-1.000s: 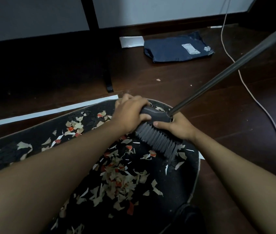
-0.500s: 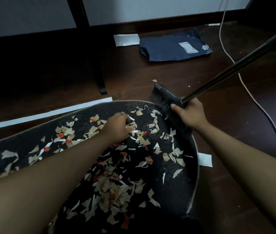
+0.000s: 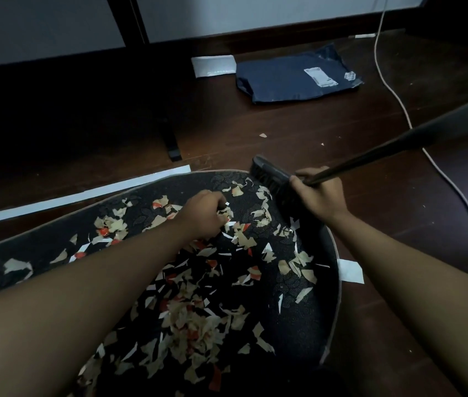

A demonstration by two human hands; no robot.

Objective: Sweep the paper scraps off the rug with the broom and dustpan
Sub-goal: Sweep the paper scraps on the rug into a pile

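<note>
Head view: dim, so fine detail is lost.
Broom: gripped low on its handle by the right hand, fingers clamped round it; head at the rug's far edge.
Left hand: fingers curled down among the scraps, perhaps pinching some; this cannot be told.
Progress: early; scraps are spread across the rug.
Hidden: no dustpan is seen.
</note>
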